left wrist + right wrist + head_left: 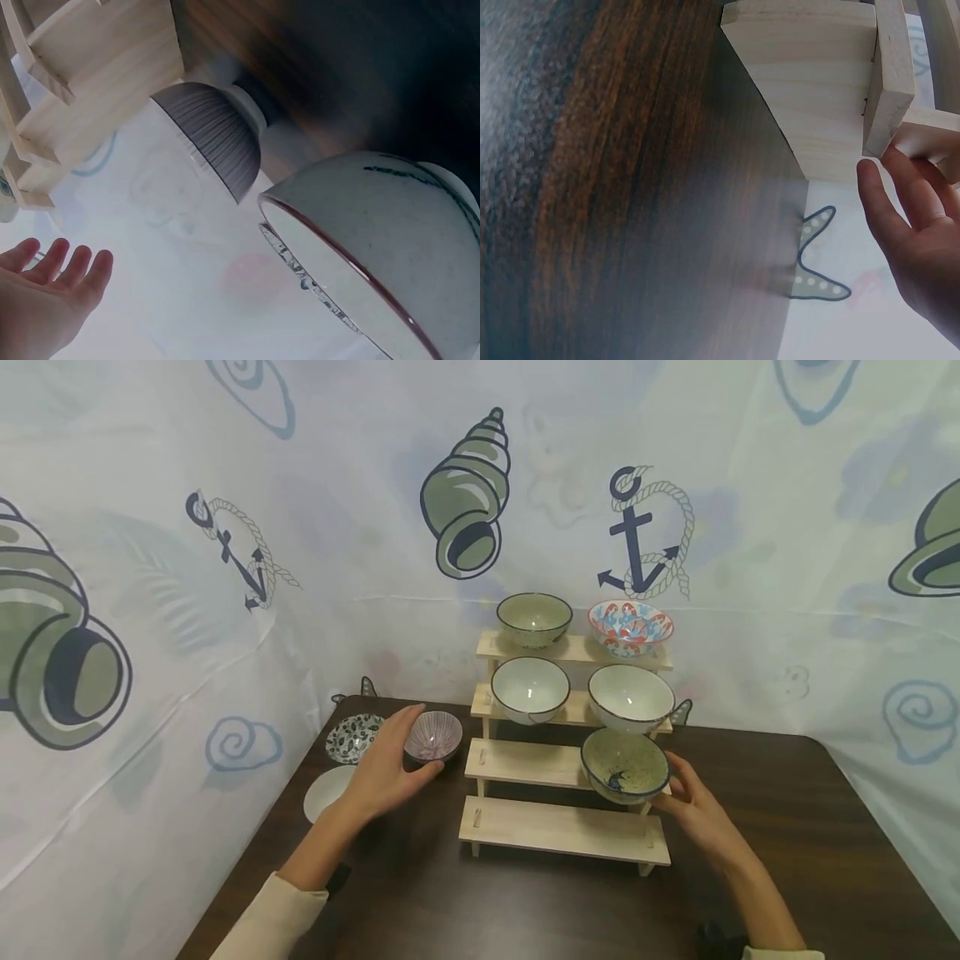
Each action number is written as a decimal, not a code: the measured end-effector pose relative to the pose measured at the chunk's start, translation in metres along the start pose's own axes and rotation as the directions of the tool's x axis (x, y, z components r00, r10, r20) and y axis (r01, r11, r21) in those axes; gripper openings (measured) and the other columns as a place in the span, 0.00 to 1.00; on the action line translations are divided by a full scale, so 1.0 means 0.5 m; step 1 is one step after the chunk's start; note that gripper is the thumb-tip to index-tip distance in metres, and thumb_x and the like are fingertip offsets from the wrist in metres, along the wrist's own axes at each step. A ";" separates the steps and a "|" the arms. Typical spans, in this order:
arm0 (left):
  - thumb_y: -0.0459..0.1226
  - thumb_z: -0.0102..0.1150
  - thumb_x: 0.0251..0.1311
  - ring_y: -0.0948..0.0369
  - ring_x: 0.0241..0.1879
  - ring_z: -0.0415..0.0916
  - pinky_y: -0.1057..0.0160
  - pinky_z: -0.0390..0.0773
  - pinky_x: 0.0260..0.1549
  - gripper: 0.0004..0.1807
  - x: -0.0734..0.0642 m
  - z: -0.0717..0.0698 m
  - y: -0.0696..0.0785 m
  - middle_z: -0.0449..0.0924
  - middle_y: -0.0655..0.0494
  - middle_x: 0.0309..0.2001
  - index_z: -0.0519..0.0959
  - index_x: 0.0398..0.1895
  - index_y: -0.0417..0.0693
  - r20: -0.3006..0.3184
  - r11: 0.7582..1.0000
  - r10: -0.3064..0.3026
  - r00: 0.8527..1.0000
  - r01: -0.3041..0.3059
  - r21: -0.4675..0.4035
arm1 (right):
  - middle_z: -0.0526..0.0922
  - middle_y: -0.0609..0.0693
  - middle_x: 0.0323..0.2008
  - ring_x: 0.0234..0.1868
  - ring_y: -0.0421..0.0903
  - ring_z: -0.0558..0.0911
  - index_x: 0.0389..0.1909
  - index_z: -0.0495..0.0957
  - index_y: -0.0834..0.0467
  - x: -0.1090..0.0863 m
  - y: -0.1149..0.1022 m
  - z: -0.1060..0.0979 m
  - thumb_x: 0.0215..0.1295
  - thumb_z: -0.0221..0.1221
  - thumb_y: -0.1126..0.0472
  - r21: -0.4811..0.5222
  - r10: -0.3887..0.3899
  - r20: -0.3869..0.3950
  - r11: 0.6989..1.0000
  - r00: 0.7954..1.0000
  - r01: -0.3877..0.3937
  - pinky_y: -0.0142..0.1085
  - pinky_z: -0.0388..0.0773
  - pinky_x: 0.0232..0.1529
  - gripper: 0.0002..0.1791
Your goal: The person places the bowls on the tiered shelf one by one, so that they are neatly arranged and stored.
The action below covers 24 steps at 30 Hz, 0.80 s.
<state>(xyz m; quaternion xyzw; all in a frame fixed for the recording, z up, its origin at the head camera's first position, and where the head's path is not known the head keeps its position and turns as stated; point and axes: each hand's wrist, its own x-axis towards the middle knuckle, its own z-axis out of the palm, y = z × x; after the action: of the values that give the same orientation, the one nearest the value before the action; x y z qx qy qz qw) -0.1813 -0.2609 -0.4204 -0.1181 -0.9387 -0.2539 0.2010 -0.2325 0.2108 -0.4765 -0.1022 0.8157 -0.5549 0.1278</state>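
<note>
My right hand (697, 814) grips the right side of a green speckled bowl (626, 768) with a dark blue mark inside, at the right end of the second-lowest shelf. In the right wrist view, the fingers (911, 191) are beside the wooden stand's edge, and the bowl is out of sight. Over on the left, my left hand (386, 768) is spread, holding nothing, with thumb and fingers at either side of a purple striped bowl (435, 737) in the head view. The left wrist view shows that striped bowl (214, 135) apart from the fingers (75, 270).
A stepped wooden stand (525, 827) carries a green bowl (534, 620), a red-and-blue patterned bowl (630, 628) and two white bowls (530, 689) on its upper shelves. A leaf-patterned bowl (352, 739) and a white bowl (324, 792) stand on the dark table's left side. Patterned cloth hangs behind.
</note>
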 end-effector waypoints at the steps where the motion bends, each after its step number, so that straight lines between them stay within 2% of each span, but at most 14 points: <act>1: 0.49 0.72 0.56 0.45 0.76 0.62 0.36 0.69 0.68 0.49 0.003 0.001 -0.003 0.65 0.44 0.76 0.61 0.79 0.46 0.003 1.000 -0.002 1.000 0.002 0.002 | 0.64 0.67 0.76 0.77 0.68 0.61 0.84 0.37 0.50 0.000 0.000 -0.001 0.76 0.59 0.49 -0.001 0.002 0.002 1.000 1.000 -0.002 0.74 0.55 0.70 0.50; 9: 0.51 0.71 0.57 0.45 0.77 0.60 0.36 0.68 0.69 0.50 0.022 0.009 -0.024 0.62 0.44 0.77 0.59 0.80 0.48 0.059 0.998 -0.068 0.996 0.066 0.021 | 0.63 0.68 0.77 0.78 0.70 0.59 0.85 0.35 0.50 -0.002 0.000 -0.003 0.76 0.59 0.47 -0.018 -0.011 0.011 1.000 1.000 0.011 0.75 0.55 0.69 0.50; 15: 0.52 0.71 0.56 0.43 0.77 0.60 0.35 0.66 0.70 0.51 0.037 0.025 -0.039 0.62 0.43 0.78 0.59 0.80 0.46 0.087 0.997 -0.077 0.993 0.074 0.037 | 0.65 0.67 0.76 0.77 0.70 0.61 0.85 0.35 0.50 0.000 0.001 -0.002 0.76 0.59 0.47 -0.016 -0.012 0.008 1.000 1.000 0.012 0.75 0.56 0.68 0.51; 24: 0.55 0.72 0.55 0.43 0.78 0.58 0.34 0.65 0.71 0.53 0.047 0.041 -0.055 0.60 0.42 0.78 0.58 0.81 0.49 0.108 0.993 -0.117 0.987 0.114 0.034 | 0.64 0.67 0.76 0.77 0.70 0.62 0.84 0.34 0.52 0.003 0.002 -0.003 0.76 0.59 0.47 -0.010 -0.014 0.008 1.000 1.000 0.014 0.74 0.57 0.68 0.51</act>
<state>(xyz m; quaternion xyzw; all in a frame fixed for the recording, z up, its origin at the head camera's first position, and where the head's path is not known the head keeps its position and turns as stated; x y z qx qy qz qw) -0.2179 -0.2706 -0.4382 -0.0744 -0.9570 -0.2453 0.1356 -0.2346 0.2119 -0.4771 -0.1109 0.8172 -0.5513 0.1264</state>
